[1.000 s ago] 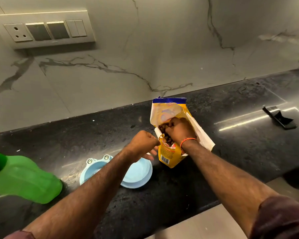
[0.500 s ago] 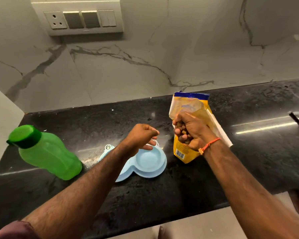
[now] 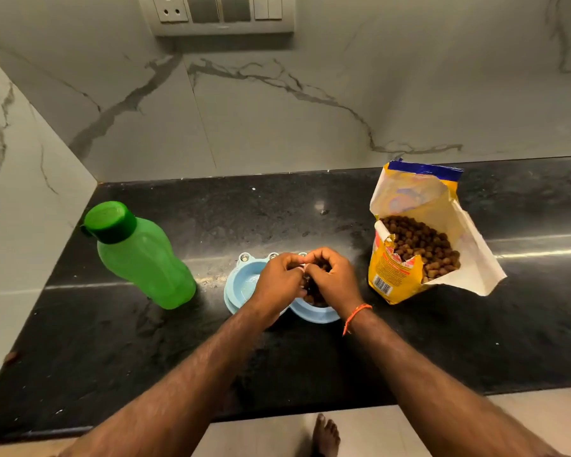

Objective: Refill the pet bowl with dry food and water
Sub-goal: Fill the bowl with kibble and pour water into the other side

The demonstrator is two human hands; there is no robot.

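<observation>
Kibble going into the pet bowl (image 3: 244, 275)

Right hand (image 3: 332, 278) cupped kibble (image 3: 315, 296), grip closed; left hand (image 3: 279, 280) curled, contents unclear. Best released low over the right compartment.

A black stone counter (image 3: 310, 364) runs along a grey-veined marble wall (image 3: 277, 120). High on that wall, a switch panel (image 3: 223, 13) with a socket is cut by the top edge. Below the counter's front edge, pale floor tiles (image 3: 393, 430) and a bare foot (image 3: 325, 433) show.
</observation>
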